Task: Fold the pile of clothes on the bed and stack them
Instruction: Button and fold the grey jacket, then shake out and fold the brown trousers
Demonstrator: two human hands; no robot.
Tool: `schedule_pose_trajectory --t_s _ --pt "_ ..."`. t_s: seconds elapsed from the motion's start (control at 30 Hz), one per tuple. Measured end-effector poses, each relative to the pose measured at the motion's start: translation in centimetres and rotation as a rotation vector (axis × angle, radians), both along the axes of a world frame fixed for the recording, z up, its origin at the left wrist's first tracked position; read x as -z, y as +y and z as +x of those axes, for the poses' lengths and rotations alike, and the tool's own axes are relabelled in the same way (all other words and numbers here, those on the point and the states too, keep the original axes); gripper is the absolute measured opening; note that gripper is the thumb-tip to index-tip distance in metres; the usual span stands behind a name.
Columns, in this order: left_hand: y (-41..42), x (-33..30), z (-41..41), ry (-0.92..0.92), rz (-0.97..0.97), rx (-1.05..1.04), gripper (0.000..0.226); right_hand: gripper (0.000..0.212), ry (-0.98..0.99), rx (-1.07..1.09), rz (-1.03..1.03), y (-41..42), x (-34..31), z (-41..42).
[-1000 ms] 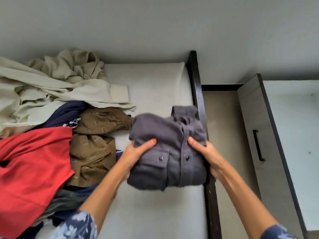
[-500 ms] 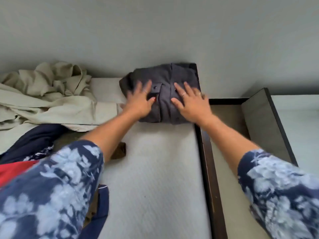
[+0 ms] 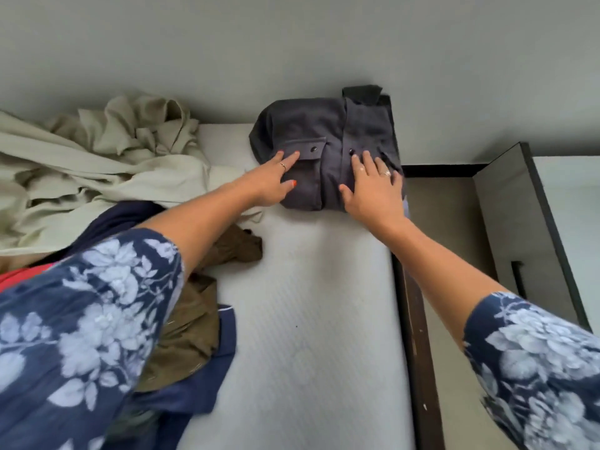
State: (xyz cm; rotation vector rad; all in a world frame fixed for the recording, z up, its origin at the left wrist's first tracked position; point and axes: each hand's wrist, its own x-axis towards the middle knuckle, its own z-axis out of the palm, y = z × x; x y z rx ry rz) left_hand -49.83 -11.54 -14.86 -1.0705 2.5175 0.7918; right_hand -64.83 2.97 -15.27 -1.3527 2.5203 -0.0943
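Lying along the far left of the bed, a crumpled beige garment spreads toward the wall, unfolded. Below it a red cloth peeks out at the left edge, mostly hidden by the floral sleeve of the left arm. Navy cloth and an olive-brown garment sit bunched just right of that sleeve, near the middle of the mattress, which is white and ribbed.

Left hand reaches forward, flat, fingers spread, resting on the near left part of the folded grey shirt; fingertips touch the pocket flap, thumb on the shirt's front, nothing gripped. Ring on one finger, orange nail polish.

Grey shirt lies folded at the far right corner of the mattress, against the wall, collar pointing away, button placket up.

Right hand lies palm down on the near right part of the shirt, fingers splayed, not clasping, ring visible.

Right of the mattress: dark wooden bed frame, then a strip of beige floor, then a grey cabinet with a dark handle. Right arm's floral sleeve fills the bottom right corner.
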Motion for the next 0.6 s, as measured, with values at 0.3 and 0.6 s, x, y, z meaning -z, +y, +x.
schedule_pose_trajectory --t_s 0.3,0.6 --pt "0.8 -2.3 19.6 0.014 -0.366 0.032 0.048 0.055 -0.277 0.006 -0.136 6.3 -0.2 5.5" --pt "1.9 -7.8 33.9 0.129 -0.421 -0.370 0.045 0.075 -0.517 0.035 -0.335 4.4 -8.3 18.2"
